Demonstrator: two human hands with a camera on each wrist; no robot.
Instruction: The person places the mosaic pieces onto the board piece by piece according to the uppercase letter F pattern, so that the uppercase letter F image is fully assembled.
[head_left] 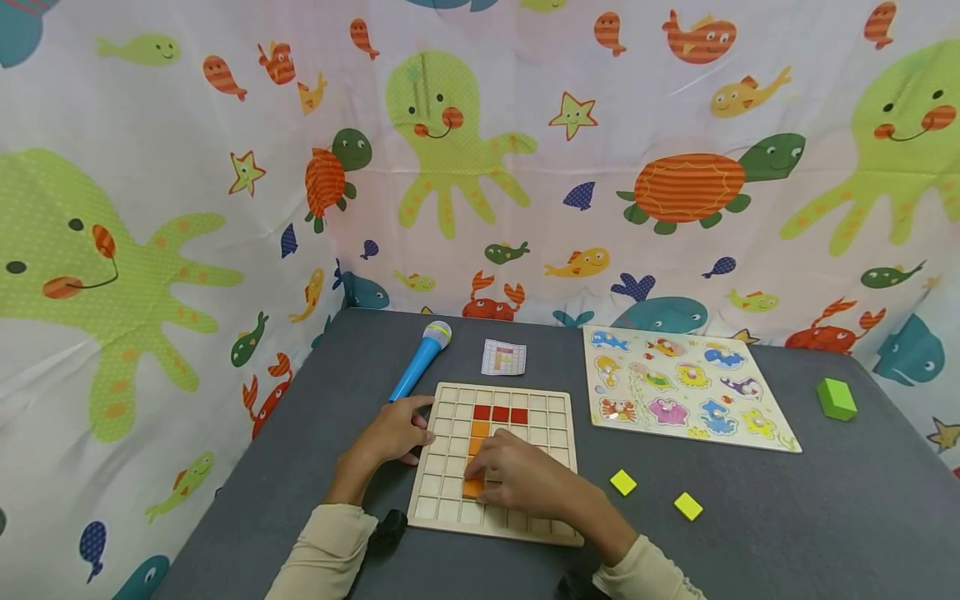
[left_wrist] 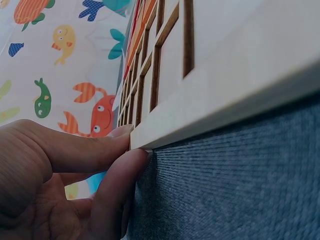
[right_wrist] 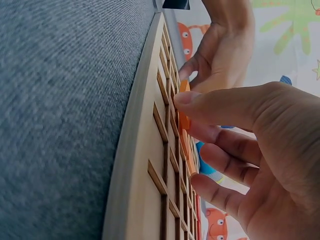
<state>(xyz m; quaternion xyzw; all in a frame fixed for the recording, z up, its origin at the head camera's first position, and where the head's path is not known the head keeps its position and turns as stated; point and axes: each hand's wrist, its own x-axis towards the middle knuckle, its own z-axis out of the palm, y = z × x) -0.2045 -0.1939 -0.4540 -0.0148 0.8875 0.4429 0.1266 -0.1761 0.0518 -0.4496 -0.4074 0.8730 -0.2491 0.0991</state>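
A wooden grid board lies on the dark grey table. My left hand pinches its left edge, and in the left wrist view the thumb and a finger meet at the board's corner. Over the lower part of the board, my right hand holds an orange tile between thumb and fingers, at the bottom of a column of orange tiles. Above that column runs a short row of red tiles. The right wrist view shows the held tile tilted against the grid, partly hidden by the thumb.
A small pattern card lies behind the board, with a blue toy microphone to its left. On the right are a sea-animal puzzle, two yellow tiles and a green block. A printed curtain hangs behind the table.
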